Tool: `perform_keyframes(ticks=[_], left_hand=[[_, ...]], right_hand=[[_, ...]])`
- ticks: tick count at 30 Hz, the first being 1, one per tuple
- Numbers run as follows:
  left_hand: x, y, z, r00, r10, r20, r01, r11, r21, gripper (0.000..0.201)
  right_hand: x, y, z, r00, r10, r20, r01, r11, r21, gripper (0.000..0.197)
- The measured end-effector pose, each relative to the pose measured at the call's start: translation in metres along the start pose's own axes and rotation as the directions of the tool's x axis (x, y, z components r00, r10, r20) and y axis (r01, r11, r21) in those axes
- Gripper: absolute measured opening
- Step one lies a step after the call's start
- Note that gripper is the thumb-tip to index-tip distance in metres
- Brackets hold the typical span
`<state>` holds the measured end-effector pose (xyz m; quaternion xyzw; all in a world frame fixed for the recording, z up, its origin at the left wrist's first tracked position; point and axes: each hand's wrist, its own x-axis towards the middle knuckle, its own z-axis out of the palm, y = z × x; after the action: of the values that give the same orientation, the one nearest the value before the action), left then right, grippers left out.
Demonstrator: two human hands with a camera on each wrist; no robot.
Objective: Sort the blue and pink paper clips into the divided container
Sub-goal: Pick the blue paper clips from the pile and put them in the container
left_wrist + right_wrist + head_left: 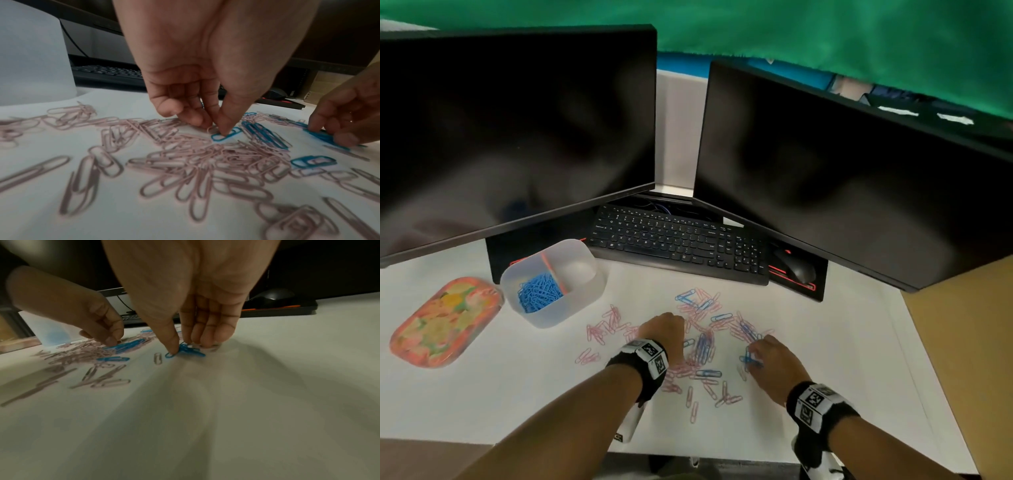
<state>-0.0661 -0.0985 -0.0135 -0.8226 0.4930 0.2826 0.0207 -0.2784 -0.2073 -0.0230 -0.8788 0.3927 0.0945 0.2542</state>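
Pink paper clips [606, 327] and blue paper clips [702, 346] lie mixed on the white desk [517, 394]. The translucent divided container [585, 294] stands at the left; its left compartment holds a heap of blue clips [539, 293], its right compartment looks bare. My left hand [216, 128] reaches down into the pile, thumb and forefinger pinching one blue clip [218, 137] that still lies on the desk. My right hand [189, 347] is lower right of the pile, thumb and fingers curled round a small bunch of blue clips [192, 352] on the surface.
A black keyboard [678, 246] and a mouse [796, 267] lie behind the clips, under two dark monitors [517, 130]. A floral oval tray [445, 322] sits left of the container. The desk's front edge is close to my forearms.
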Motion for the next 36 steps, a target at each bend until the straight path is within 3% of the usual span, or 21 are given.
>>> perform_keyframes(ticks=[6, 9, 14, 16, 18, 20, 22, 25, 26, 27, 28, 30, 31, 33, 36], left_hand=[[-0.004, -0.005, -0.005, 0.996, -0.021, -0.083, 0.001, 0.973, -0.231, 0.014], [-0.006, -0.009, -0.006, 0.991, -0.034, -0.129, -0.019, 0.923, -0.383, 0.016], [-0.003, -0.008, -0.007, 0.993, -0.059, -0.104, -0.015, 0.8, -0.6, 0.034], [0.001, -0.005, -0.006, 0.994, -0.093, -0.055, 0.026, 0.703, -0.71, 0.035], [0.004, 0.0, -0.005, 0.99, -0.137, 0.012, 0.086, 0.549, -0.831, 0.035], [0.007, 0.006, -0.006, 0.984, -0.172, 0.053, 0.13, 0.47, -0.873, 0.034], [0.01, 0.009, -0.004, 0.982, -0.18, 0.063, 0.15, 0.522, -0.84, 0.029], [0.013, 0.011, 0.0, 0.98, -0.184, 0.072, 0.172, 0.615, -0.769, 0.018], [0.013, 0.012, 0.001, 0.98, -0.189, 0.067, 0.175, 0.642, -0.746, 0.015], [0.011, 0.011, 0.002, 0.979, -0.198, 0.047, 0.173, 0.687, -0.705, 0.013], [0.009, 0.011, 0.002, 0.98, -0.199, 0.018, 0.165, 0.751, -0.639, 0.011], [0.006, 0.007, 0.002, 0.986, -0.165, -0.032, 0.133, 0.884, -0.448, 0.01], [0.004, 0.006, 0.003, 0.987, -0.151, -0.052, 0.124, 0.932, -0.34, 0.015], [0.002, 0.006, 0.006, 0.985, -0.127, -0.116, 0.108, 0.982, -0.157, 0.024], [0.0, 0.009, 0.011, 0.981, -0.057, -0.186, 0.066, 0.997, 0.039, 0.029]], right_hand=[[0.009, -0.007, -0.003, 1.0, 0.005, -0.014, -0.005, 1.0, 0.007, 0.007], [0.01, -0.007, -0.004, 1.0, -0.012, -0.005, 0.012, 0.998, 0.07, 0.013], [0.009, -0.003, -0.013, 0.994, 0.081, -0.079, -0.045, 0.923, 0.381, 0.008], [0.01, 0.001, -0.019, 0.989, 0.146, 0.005, -0.121, 0.796, 0.594, 0.012], [0.01, 0.002, -0.023, 0.976, 0.174, 0.132, -0.21, 0.574, 0.791, 0.017], [0.011, 0.002, -0.026, 0.956, 0.205, 0.212, -0.275, 0.359, 0.892, 0.021], [0.011, 0.0, -0.027, 0.933, 0.244, 0.264, -0.317, 0.209, 0.925, 0.026], [0.012, -0.001, -0.027, 0.905, 0.27, 0.329, -0.357, 0.061, 0.932, 0.024], [0.013, -0.001, -0.026, 0.896, 0.281, 0.345, -0.377, 0.067, 0.924, 0.021], [0.014, -0.001, -0.024, 0.893, 0.298, 0.337, -0.391, 0.144, 0.909, 0.019], [0.015, -0.002, -0.022, 0.898, 0.318, 0.303, -0.4, 0.306, 0.864, 0.017], [0.016, -0.003, -0.016, 0.929, 0.333, 0.162, -0.36, 0.709, 0.606, 0.02], [0.015, -0.005, -0.012, 0.945, 0.32, 0.074, -0.316, 0.826, 0.467, 0.022], [0.013, -0.008, -0.005, 0.958, 0.284, -0.027, -0.254, 0.893, 0.371, 0.022], [0.012, -0.01, 0.005, 0.97, 0.232, -0.067, -0.203, 0.934, 0.295, 0.019]])
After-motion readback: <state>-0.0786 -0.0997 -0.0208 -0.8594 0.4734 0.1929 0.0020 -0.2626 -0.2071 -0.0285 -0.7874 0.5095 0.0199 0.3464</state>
